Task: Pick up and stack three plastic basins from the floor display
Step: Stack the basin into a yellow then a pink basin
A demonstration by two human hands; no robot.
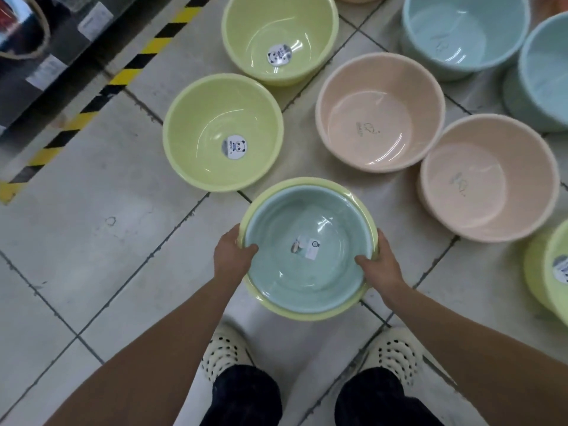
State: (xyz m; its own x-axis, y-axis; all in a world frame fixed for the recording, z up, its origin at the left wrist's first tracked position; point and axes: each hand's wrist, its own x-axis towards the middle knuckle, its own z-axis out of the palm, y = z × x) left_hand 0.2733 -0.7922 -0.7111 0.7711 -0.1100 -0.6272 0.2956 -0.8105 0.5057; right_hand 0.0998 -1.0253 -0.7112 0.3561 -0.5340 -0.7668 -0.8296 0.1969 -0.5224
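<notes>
I hold a stack of 2. The blue basin sits nested inside the green basin, in front of my feet and, as far as I can judge, lifted off the floor. My left hand takes the rim at about 8 o'clock and my right hand at about 4 o'clock. Each grip pinches both rims together, thumb inside the blue basin, fingers hidden underneath. I judge 2 of 3 stacked; whether another hides below I cannot tell. That leaves 1 to add. The loose green basin lies at 11 o'clock and the pink basin at 1 o'clock, both on the floor, apart from my stack.
</notes>
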